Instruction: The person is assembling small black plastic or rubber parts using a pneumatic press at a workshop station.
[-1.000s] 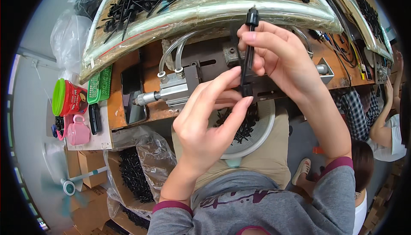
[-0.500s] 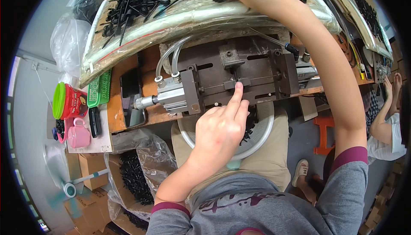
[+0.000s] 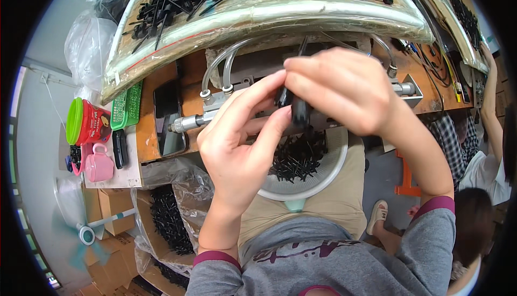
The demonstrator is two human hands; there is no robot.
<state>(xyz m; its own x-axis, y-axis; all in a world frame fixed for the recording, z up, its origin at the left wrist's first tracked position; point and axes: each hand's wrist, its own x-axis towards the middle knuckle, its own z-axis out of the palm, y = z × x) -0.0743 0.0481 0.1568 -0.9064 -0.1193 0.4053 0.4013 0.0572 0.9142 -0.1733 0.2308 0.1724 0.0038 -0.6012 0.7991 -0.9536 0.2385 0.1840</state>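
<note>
Above the clamping fixture, my two hands meet around black plastic parts. My right hand [image 3: 344, 91] is closed on a black thin-stemmed part [image 3: 300, 114], whose stem sticks up past the fingers. The fingers of my left hand [image 3: 234, 142] pinch at a dark piece [image 3: 282, 96] right beside it; whether this is a separate part, I cannot tell. Behind the hands the fixture's dark plate is mostly hidden. Its silver air cylinder [image 3: 212, 105] shows at the left. Below, a white basket [image 3: 338, 172] with many black parts rests on my lap.
A tray [image 3: 258, 18] with a plastic-wrapped rim holds a heap of black stemmed parts at the back. Clear air hoses [image 3: 215, 64] arch over the fixture. At left are a phone [image 3: 169, 118], green basket [image 3: 126, 107], red tub [image 3: 94, 126] and pink cup [image 3: 99, 164]. Co-workers sit at right.
My right hand has come back from the tray with a black part. My left hand has lifted its finger off the fixture and moved up to meet it. The lap basket shows more.
</note>
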